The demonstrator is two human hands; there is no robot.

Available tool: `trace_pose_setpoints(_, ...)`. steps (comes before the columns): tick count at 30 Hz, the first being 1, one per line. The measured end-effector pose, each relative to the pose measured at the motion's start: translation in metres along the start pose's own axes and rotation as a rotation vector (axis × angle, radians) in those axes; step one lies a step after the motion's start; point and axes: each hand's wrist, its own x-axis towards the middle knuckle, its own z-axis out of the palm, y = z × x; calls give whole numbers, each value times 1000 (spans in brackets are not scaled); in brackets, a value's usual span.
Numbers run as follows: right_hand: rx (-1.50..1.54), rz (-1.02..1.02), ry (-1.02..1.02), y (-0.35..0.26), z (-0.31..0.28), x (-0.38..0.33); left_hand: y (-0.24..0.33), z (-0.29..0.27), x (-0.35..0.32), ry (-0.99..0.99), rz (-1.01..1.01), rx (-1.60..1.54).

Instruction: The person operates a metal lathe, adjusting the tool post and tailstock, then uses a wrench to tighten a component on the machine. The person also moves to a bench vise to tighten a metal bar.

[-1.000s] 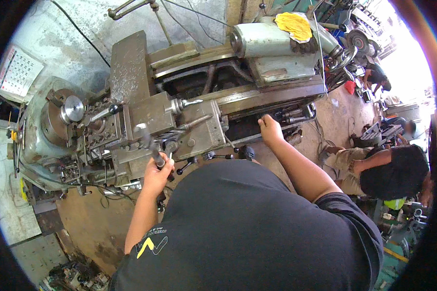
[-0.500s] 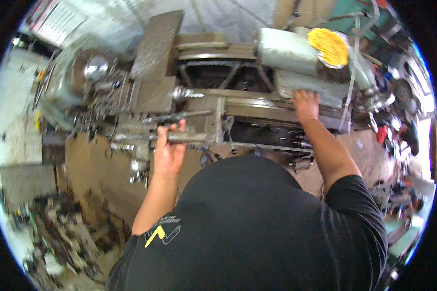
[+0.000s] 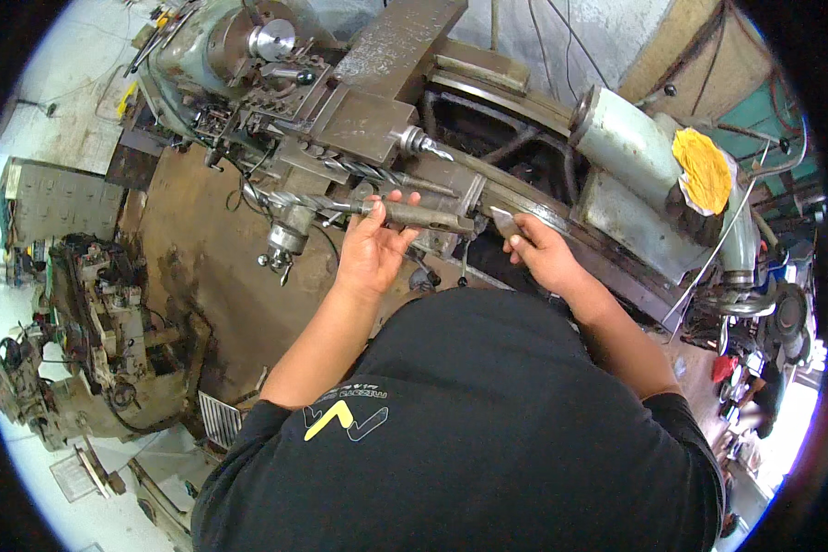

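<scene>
Drew right hand (image 3: pixel 545 258) back from pale green block (image 3: pixel 621 221); now pinching flat metal piece (image 3: pixel 503 221) near smooth end of long drill bit (image 3: pixel 416 215). Uncurled left hand (image 3: pixel 371 253) from earlier fist; now supporting it crosswise.

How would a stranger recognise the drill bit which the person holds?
Find the big grey lathe, then the person's left grip at its near side. Across that grip lies a long drill bit, spiral flutes leftward, thick plain shank rightward. Its neighbour, another drill bit, rests on the lathe; this one is held.
</scene>
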Motion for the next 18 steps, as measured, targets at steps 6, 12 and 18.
trace_pose_setpoints(6,-38,16,38,-40,34,36,21,-13,0,134,22,188)
trace_pose_setpoints(12,-748,-257,52,-91,77,124,47,-38,-3,222,-4,222)
trace_pose_setpoints(18,-1341,-564,-46,-121,118,241,68,-65,8,227,-58,255)
